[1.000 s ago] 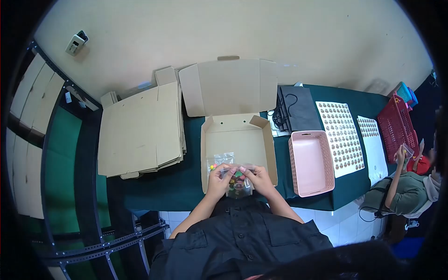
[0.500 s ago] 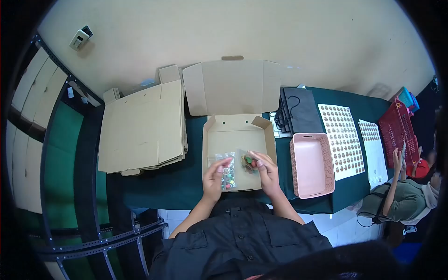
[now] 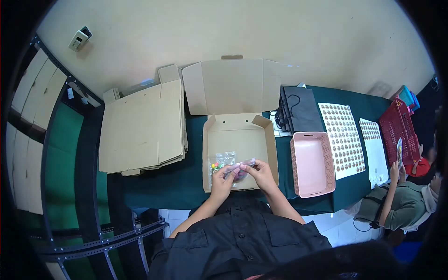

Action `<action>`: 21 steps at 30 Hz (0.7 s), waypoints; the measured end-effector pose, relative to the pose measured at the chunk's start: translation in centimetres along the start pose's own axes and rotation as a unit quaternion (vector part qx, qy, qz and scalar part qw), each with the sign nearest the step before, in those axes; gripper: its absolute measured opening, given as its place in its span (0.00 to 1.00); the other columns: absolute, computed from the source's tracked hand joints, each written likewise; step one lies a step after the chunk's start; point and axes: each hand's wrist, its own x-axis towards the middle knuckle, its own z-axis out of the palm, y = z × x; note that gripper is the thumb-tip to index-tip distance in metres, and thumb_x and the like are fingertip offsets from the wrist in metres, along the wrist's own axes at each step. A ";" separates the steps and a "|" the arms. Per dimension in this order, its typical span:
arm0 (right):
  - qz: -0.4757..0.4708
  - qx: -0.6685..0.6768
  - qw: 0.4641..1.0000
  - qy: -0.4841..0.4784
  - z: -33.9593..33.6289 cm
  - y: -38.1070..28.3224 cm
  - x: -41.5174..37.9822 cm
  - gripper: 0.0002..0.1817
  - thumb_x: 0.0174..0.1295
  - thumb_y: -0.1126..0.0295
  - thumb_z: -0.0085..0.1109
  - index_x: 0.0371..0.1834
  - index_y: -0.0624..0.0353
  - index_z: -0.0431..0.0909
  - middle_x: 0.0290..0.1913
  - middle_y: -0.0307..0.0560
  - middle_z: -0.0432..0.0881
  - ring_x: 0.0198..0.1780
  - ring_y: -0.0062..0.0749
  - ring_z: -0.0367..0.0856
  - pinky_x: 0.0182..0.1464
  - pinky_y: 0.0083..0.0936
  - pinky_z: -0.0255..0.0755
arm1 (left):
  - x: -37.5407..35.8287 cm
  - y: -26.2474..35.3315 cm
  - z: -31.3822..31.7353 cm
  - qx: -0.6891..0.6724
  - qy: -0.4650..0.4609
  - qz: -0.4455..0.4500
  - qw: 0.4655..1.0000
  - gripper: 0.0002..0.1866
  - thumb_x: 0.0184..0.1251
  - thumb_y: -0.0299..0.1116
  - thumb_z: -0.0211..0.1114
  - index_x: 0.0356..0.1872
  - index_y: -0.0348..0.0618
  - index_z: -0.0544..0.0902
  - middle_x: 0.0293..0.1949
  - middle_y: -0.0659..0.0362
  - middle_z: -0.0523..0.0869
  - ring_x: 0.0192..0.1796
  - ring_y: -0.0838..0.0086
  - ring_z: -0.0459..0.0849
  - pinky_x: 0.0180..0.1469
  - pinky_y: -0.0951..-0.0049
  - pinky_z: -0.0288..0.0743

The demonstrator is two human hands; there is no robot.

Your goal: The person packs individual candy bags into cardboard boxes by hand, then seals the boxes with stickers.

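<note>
My left hand and my right hand are close together over the front of an open cardboard box. Both pinch the top edge of a small clear plastic bag, which has dark reddish contents, partly hidden by my fingers. Under and beside my left hand, a second clear plastic bag lies on the box floor, with small colourful pieces showing in it. The box lid stands raised against the wall.
A stack of flat cardboard boxes lies left of the open box. To the right are a black paper bag, a pink basket, sticker sheets and a red basket. A person stands at the far right.
My hands have come together, and the left has moved from the bag on the box floor to the bag in the right. The person at the right has shifted a held item.
</note>
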 end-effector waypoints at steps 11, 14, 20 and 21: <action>0.023 -0.004 0.999 -0.024 -2.0 -2.3 -0.6 0.18 0.65 0.61 0.50 0.48 0.64 0.77 0.43 0.45 0.81 0.47 0.23 0.73 0.55 0.23 0.62 | 0.9 -0.6 -2.5 0.083 -0.118 -0.012 0.990 0.24 0.70 0.45 0.48 0.55 0.35 0.71 0.45 0.56 0.79 0.47 0.76 0.75 0.51 0.77 0.66; -0.070 0.001 0.996 0.063 -0.6 -2.7 -0.8 0.17 0.66 0.63 0.47 0.49 0.65 0.76 0.46 0.48 0.79 0.51 0.28 0.73 0.58 0.26 0.61 | 1.3 -0.5 -2.0 0.025 -0.014 0.101 0.994 0.28 0.69 0.46 0.49 0.63 0.38 0.61 0.57 0.51 0.70 0.58 0.71 0.69 0.59 0.73 0.61; -0.177 -0.134 0.975 -0.014 1.9 -2.2 -1.1 0.16 0.61 0.71 0.51 0.52 0.64 0.74 0.53 0.52 0.72 0.56 0.39 0.69 0.60 0.29 0.59 | 0.3 0.1 -0.4 0.043 -0.125 0.117 0.984 0.31 0.65 0.42 0.57 0.64 0.37 0.59 0.61 0.51 0.65 0.64 0.68 0.62 0.65 0.69 0.54; -0.213 -0.204 0.953 0.072 2.5 -2.4 -1.1 0.16 0.61 0.70 0.52 0.50 0.64 0.75 0.53 0.52 0.71 0.57 0.38 0.68 0.60 0.30 0.59 | 0.2 0.6 -0.4 0.042 -0.126 0.092 0.987 0.28 0.65 0.41 0.57 0.61 0.36 0.63 0.58 0.52 0.69 0.62 0.69 0.65 0.63 0.70 0.56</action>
